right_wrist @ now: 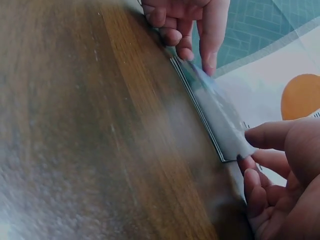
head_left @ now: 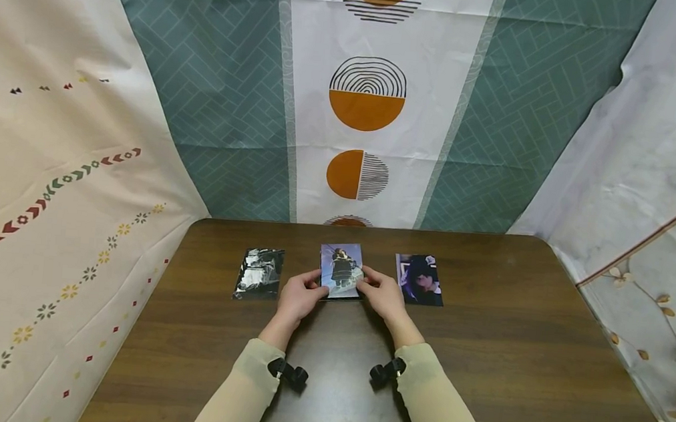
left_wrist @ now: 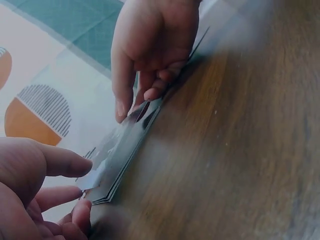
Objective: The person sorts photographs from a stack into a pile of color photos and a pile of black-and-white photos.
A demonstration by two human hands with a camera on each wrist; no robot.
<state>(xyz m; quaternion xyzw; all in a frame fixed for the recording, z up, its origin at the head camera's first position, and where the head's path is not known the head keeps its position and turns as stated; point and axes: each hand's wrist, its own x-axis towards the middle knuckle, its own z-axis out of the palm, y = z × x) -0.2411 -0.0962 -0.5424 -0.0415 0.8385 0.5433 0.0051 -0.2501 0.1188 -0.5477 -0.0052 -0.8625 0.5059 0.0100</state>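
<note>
A photo card [head_left: 341,270] with a pale blue-violet background and a dark-clad figure lies between both hands at the table's far middle. My left hand [head_left: 300,296] pinches its left edge, thumb on top. On its right edge, my right hand [head_left: 385,297] pinches in the same way. The wrist views show the held card slightly lifted and bowed over a thin stack of cards [right_wrist: 200,115], whose layered edges rest on the table. Fingertips under the card are partly hidden.
A black-and-white photo card [head_left: 259,274] lies left of the hands. Another photo card [head_left: 419,280], dark purple, lies to the right. All are on a brown wooden table [head_left: 512,360], with a patterned cloth [head_left: 377,107] hanging behind its far edge.
</note>
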